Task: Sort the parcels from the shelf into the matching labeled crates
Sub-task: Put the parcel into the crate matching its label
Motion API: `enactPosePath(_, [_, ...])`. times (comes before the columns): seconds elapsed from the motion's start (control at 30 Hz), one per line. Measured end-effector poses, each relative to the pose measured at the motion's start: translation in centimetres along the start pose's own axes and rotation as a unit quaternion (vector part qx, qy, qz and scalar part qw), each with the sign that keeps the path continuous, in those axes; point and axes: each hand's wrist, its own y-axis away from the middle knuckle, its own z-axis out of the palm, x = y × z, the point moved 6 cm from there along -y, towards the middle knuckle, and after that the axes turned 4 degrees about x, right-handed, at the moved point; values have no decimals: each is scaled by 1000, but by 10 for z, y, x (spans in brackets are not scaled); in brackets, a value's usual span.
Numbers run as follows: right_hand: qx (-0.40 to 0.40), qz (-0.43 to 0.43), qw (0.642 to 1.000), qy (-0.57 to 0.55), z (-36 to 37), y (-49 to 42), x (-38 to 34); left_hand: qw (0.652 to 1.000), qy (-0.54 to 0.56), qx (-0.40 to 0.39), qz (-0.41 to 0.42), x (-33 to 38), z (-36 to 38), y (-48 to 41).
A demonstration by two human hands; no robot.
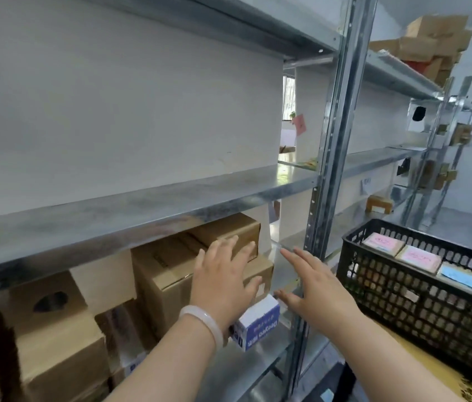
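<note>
Reaches forward with left forearm (171, 361) and right forearm (379, 346), both bare, set apart. Holds left hand (223, 274) palm down, fingers straight and spread, thumb out to left. Wears pale bangle (203, 322) on left wrist. Holds right hand (314, 287) tilted, palm angled toward left hand, fingers straight and close together, thumb splayed low.
</note>
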Motion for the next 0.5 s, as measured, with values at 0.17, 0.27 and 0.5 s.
enactPosePath(0.17, [-16,-35,999,-15,34,-76,5,999,-35,-17,-36,-22,18,-21])
enactPosePath(0.27, [-12,-46,999,-25,48,-121,10,997,-45,-11,-60,-30,22,-23])
enactPosePath(0.5, [-39,-90,991,-87,77,-195,29,993,-43,-6,-111,-24,27,-19])
